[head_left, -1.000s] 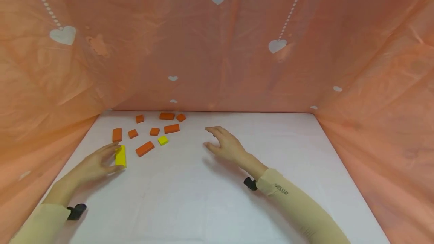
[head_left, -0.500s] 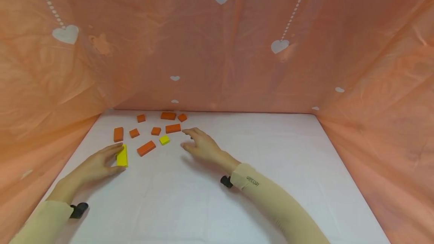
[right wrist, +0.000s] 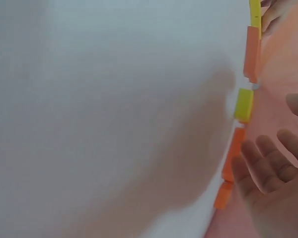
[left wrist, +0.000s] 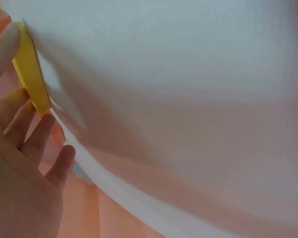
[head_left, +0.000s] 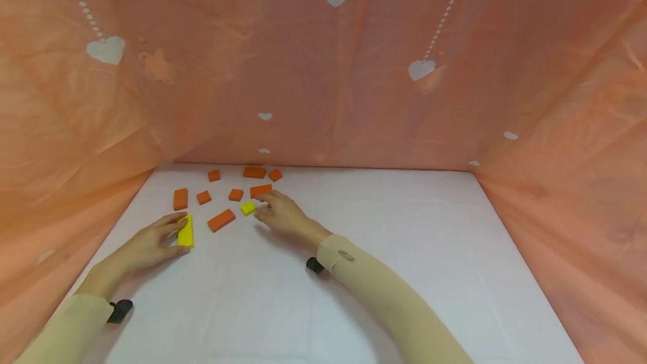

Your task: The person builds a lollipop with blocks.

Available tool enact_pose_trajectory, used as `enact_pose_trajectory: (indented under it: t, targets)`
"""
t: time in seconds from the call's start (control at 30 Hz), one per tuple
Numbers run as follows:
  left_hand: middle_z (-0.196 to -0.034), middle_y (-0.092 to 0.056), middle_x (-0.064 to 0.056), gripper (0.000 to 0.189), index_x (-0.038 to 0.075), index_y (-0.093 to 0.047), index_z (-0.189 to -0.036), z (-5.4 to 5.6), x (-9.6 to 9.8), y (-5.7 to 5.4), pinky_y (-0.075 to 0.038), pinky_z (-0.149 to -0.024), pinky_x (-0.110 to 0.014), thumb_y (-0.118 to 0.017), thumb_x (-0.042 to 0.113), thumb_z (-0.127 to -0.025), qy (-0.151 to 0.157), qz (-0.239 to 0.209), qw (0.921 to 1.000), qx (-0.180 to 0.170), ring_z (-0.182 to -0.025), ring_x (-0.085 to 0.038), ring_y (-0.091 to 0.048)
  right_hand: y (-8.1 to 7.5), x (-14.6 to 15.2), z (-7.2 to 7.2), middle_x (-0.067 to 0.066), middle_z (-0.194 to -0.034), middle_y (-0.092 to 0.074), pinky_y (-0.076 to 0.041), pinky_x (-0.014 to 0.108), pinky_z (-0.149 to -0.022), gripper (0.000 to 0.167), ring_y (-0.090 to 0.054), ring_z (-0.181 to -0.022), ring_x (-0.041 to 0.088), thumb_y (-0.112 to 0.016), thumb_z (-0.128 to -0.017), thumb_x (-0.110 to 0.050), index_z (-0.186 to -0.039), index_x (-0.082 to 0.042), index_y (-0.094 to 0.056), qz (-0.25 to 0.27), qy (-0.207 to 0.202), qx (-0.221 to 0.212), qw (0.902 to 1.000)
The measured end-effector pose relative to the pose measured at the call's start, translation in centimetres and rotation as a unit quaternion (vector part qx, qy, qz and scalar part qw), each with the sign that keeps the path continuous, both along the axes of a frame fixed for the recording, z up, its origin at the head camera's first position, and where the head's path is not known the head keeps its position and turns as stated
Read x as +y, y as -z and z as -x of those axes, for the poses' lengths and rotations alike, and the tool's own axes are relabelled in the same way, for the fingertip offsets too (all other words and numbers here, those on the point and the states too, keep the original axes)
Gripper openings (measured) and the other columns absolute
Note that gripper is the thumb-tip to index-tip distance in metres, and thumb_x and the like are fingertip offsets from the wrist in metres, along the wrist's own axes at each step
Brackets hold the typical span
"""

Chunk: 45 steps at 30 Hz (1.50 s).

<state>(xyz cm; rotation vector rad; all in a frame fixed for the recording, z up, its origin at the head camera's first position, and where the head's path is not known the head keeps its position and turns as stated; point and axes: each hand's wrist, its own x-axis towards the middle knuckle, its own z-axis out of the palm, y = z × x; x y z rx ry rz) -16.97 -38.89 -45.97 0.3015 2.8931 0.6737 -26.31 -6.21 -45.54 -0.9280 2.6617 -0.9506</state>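
Note:
A long yellow block (head_left: pixel 186 232) lies on the white table at the left. My left hand (head_left: pixel 144 247) pinches it end to end, thumb at the near end and fingers at the far one; the left wrist view shows fingertips against the yellow block (left wrist: pixel 32 74). My right hand (head_left: pixel 284 219) hovers beside a small yellow block (head_left: pixel 247 208), thumb and fingers spread at its right side and holding nothing. In the right wrist view the small yellow block (right wrist: pixel 244 104) sits apart from the fingers of the right hand (right wrist: pixel 275 181).
Several orange blocks lie around the yellow ones, among them a slanted long block (head_left: pixel 221 220), an upright-lying one (head_left: pixel 180 199) and one behind the right fingertips (head_left: pixel 273 195). A pink heart-patterned cloth (head_left: pixel 323 89) walls the table's back and sides.
My right hand has moved left across the table, up to the small yellow block. My left hand has stayed around the long yellow block. The view has shifted slightly.

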Motion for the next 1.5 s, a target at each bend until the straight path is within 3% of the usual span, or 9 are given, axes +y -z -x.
enact_pose_trajectory:
  t: [0.17, 0.33, 0.77, 1.13, 1.5]
  targets:
    - [-0.158, -0.032, -0.032, 0.086, -0.01, -0.047, -0.15, 0.2, -0.1, 0.1, -0.034, -0.105, -0.077, -0.082, 0.038, -0.088, 0.007, 0.014, 0.9999, 0.004, -0.138, -0.061, -0.033, 0.8, -1.0, 0.7, 0.006, -0.142, -0.06, -0.049, 0.029, -0.106, 0.048, -0.059, -0.123, 0.018, -0.065, -0.104, -0.027, -0.149, -0.014, -0.057, 0.006, 0.004, -0.019, 0.9998]
    - [-0.158, -0.032, -0.031, 0.086, -0.008, -0.047, -0.15, 0.2, -0.2, 0.1, -0.033, -0.105, -0.079, -0.083, 0.039, -0.087, 0.007, 0.017, 0.9998, 0.009, -0.138, -0.062, -0.033, 1.2, -1.9, 1.4, 0.006, -0.137, -0.064, -0.05, 0.026, -0.101, 0.046, -0.061, -0.117, 0.016, -0.067, -0.102, -0.025, -0.146, -0.012, -0.06, -0.013, 0.006, -0.003, 0.9999]
    - [-0.158, -0.033, -0.03, 0.086, -0.007, -0.049, -0.149, 0.2, -0.2, 0.0, -0.031, -0.105, -0.08, -0.084, 0.04, -0.085, 0.006, 0.009, 0.9999, 0.011, -0.138, -0.062, -0.032, 1.2, -3.1, 1.7, 0.004, -0.136, -0.067, -0.045, 0.027, -0.11, 0.033, -0.059, -0.127, 0.018, -0.07, -0.101, -0.021, -0.134, -0.014, -0.071, -0.046, 0.009, 0.016, 0.9988]
    - [-0.158, -0.032, -0.029, 0.085, -0.007, -0.051, -0.147, 0.4, -0.1, 0.3, -0.031, -0.105, -0.08, -0.084, 0.041, -0.086, 0.0, 0.003, 1.0, 0.009, -0.139, -0.061, -0.032, 1.6, -3.4, 2.2, -0.006, -0.108, -0.075, -0.052, 0.021, -0.089, 0.026, -0.064, -0.097, 0.008, -0.081, -0.093, -0.027, -0.116, -0.015, -0.078, -0.028, 0.044, -0.007, 0.9986]
    - [-0.157, -0.033, -0.031, 0.087, -0.01, -0.05, -0.147, 0.5, -0.5, 0.6, -0.033, -0.107, -0.077, -0.087, 0.037, -0.084, -0.014, -0.034, 0.9993, 0.004, -0.139, -0.061, -0.031, 1.7, -2.9, 2.3, -0.003, -0.107, -0.076, -0.052, 0.016, -0.083, 0.024, -0.063, -0.092, 0.006, -0.081, -0.093, -0.019, -0.116, -0.012, -0.079, 0.018, 0.033, -0.044, 0.9983]
